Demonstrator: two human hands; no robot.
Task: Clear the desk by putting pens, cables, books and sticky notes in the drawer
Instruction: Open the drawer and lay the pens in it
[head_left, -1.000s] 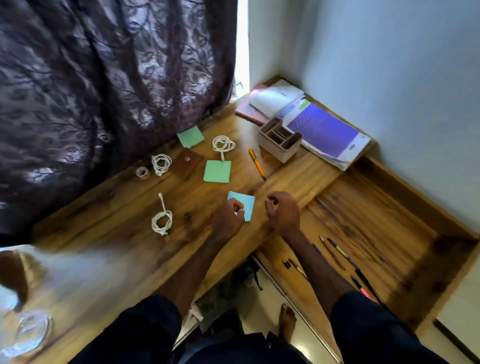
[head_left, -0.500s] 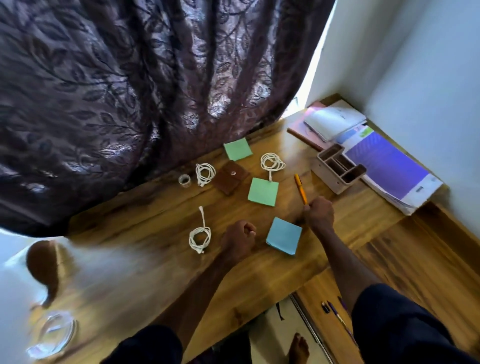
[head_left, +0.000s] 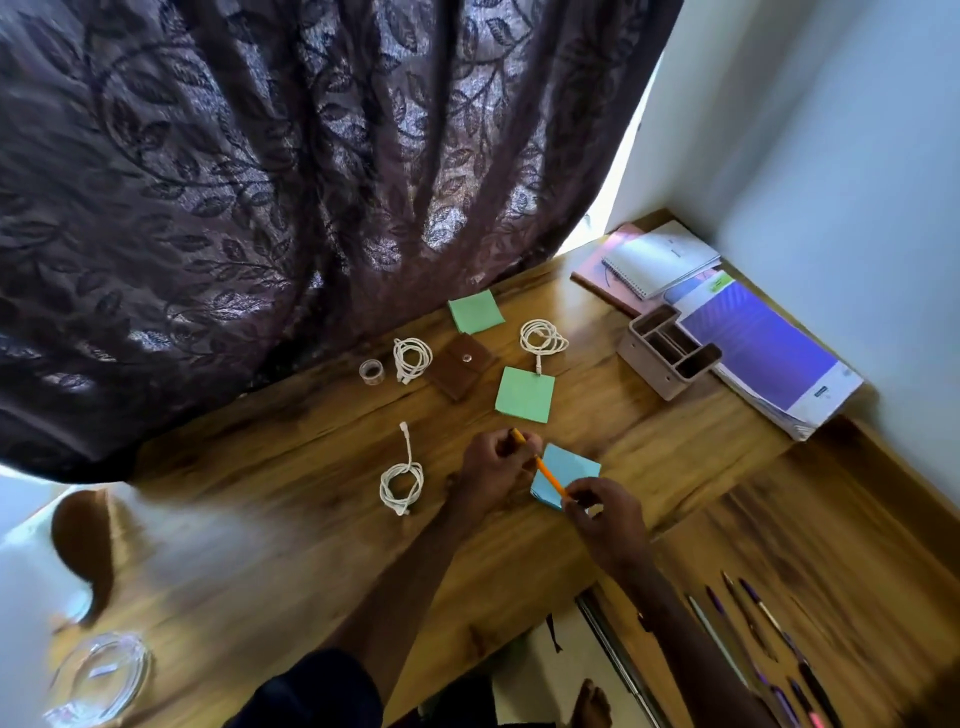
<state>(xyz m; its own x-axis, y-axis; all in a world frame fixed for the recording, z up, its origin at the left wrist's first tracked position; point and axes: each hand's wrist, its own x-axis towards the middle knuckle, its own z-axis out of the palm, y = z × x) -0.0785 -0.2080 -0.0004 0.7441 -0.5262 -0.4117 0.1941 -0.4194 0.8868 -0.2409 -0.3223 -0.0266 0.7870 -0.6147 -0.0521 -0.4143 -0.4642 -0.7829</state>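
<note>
An orange pen (head_left: 546, 474) hangs just above the wooden desk (head_left: 291, 545), over a blue sticky pad (head_left: 569, 470). My left hand (head_left: 493, 467) grips its far end and my right hand (head_left: 605, 512) pinches its near end. Two green sticky pads (head_left: 524, 394) (head_left: 475, 312) lie farther back. Three white coiled cables (head_left: 401, 480) (head_left: 412, 358) (head_left: 543, 339) are spread over the desk. Books (head_left: 654, 257) and a purple notebook (head_left: 763, 358) are stacked at the back right. The open drawer (head_left: 831, 545) at lower right holds several pens (head_left: 758, 623).
A beige desk organiser (head_left: 670, 356), a brown pouch (head_left: 460, 364) and a small tape roll (head_left: 371, 372) sit at the back of the desk. A glass lid (head_left: 98, 675) lies at the near left. A dark curtain (head_left: 260, 182) hangs behind the desk. My bare foot (head_left: 589, 706) shows below.
My right hand picked the orange pen up from the desk and brought it back toward me. My left hand moved right and took its other end. The camera view shifted.
</note>
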